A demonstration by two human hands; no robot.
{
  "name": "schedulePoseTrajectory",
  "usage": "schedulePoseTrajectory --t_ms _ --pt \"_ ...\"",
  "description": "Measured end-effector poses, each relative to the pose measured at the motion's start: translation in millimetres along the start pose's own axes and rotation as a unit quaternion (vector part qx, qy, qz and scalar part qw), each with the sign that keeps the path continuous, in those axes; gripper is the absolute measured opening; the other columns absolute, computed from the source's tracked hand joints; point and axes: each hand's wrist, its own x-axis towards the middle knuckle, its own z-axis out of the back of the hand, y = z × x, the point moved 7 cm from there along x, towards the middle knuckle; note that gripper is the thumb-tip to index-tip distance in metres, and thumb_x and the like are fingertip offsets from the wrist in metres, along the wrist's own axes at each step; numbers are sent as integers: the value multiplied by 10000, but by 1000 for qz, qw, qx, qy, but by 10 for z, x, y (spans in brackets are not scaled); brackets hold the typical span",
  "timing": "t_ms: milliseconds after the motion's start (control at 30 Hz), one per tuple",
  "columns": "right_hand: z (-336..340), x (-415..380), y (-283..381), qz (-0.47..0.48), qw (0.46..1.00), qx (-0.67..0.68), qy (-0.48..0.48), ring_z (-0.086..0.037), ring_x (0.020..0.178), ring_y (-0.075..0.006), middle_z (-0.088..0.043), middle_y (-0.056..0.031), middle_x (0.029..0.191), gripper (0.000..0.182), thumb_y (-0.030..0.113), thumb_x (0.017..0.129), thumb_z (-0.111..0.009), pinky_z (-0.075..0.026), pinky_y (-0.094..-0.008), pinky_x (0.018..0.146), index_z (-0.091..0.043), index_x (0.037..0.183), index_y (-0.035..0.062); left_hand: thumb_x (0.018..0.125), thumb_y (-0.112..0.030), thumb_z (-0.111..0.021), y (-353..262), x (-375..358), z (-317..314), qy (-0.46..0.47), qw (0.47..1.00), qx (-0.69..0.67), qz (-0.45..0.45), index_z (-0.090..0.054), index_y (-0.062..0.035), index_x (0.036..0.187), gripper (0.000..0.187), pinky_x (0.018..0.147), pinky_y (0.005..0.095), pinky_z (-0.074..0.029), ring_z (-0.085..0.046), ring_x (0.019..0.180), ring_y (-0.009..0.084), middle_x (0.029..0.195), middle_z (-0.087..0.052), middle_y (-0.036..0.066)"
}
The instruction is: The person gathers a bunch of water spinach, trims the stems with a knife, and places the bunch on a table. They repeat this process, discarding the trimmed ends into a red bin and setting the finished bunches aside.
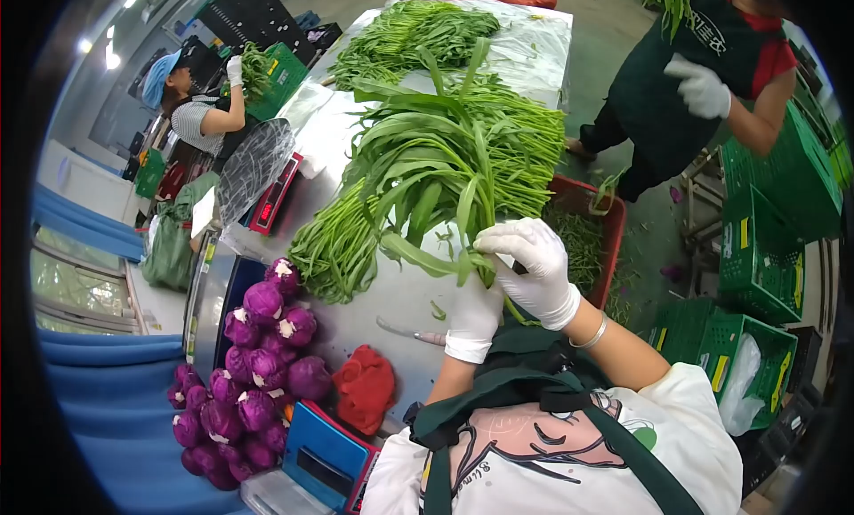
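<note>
My left hand (476, 319), in a white glove, is closed around the stem end of a bunch of long-leaved greens (436, 159). The bunch's leaves fan out away from me over the metal table (360, 324). At the same stem end, my gloved right hand (538, 270) has its thumb and fingers pinched together at the stems; what exactly lies between them is partly hidden. A knife with a thin curved blade (391, 328) lies on the table just left of my left wrist. More cut greens (334, 253) lie under and beside the bunch.
Purple cabbages (262, 368) are piled at the left, near a red cloth (365, 390) and a blue scale (325, 457). Another scale (274, 195) stands farther back. A red bin (614, 235) holds trimmings. Co-workers stand at right (676, 115) and far left (205, 119). Green crates (761, 253) line the right.
</note>
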Motion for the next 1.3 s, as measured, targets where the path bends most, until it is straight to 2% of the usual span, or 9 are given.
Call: schedulePoseTrajectory --t_ms 200,433,600,733,867,967,1033,1167,1300 --pt "-123 -234 -24 63 997 -32 41 -620 818 -231 -666 -17 939 306 15 611 -640 -513 -332 655 -661 901 111 864 -106 -547 116 -34 -42 -36 995 38 -81 -471 -32 1153 307 816 374 -473 -590 993 303 1078 -581 195" --pt "-154 -278 -132 63 995 -13 73 -620 813 -227 -663 -31 952 306 16 627 -640 -519 -312 659 -655 923 94 907 -75 -504 168 9 -91 19 998 -18 61 -472 -27 1127 227 818 305 -466 -586 980 212 1059 -590 135" --pt "-214 -302 -71 69 989 -47 125 -608 784 -217 -658 -30 896 273 21 656 -645 -510 -304 654 -652 920 92 959 -91 -423 513 10 -224 -21 986 -164 -13 -462 -30 1161 215 824 273 -466 -559 974 148 1074 -574 78" --pt "-132 -342 -180 -73 985 124 93 -625 734 -239 -662 -77 813 242 -67 659 -634 -501 -296 683 -684 864 52 970 -109 -407 -33 -15 -74 -28 993 -111 -36 -442 -27 1188 235 825 267 -469 -544 972 123 1080 -565 67" --pt "-45 -524 -332 -278 908 266 167 -633 772 -179 -660 -86 809 287 -98 645 -567 -492 -268 708 -701 868 23 864 -162 -574 13 103 127 -70 995 76 9 -412 36 1153 386 723 416 -468 -613 826 358 908 -609 211" --pt "361 -498 -698 -259 957 117 58 -617 718 -187 -654 -91 831 253 -65 695 -582 -499 -292 661 -693 890 52 857 -162 -574 0 105 201 -63 985 125 96 -428 43 1132 373 723 437 -465 -597 846 417 930 -596 266" --pt "608 -283 -603 -116 942 -311 50 -610 777 -265 -642 -100 894 289 -38 696 -595 -504 -340 717 -670 959 54 851 -166 -577 -28 93 187 -75 983 153 72 -435 42 1094 349 672 483 -460 -585 784 460 844 -599 282" --pt "423 -134 -419 -155 984 -60 66 -577 844 -288 -611 -87 928 332 71 705 -656 -469 -374 777 -639 1037 80 827 -139 -593 -101 88 47 -72 976 205 3 -436 33 1054 325 594 520 -453 -584 686 461 730 -595 270" --pt "104 -1 -256 -91 975 -187 84 -557 768 -248 -546 -59 801 256 256 694 -727 -451 -361 676 -653 888 105 795 -106 -615 -157 58 0 -59 971 230 -4 -444 38 1059 346 597 523 -459 -589 682 457 706 -591 272"
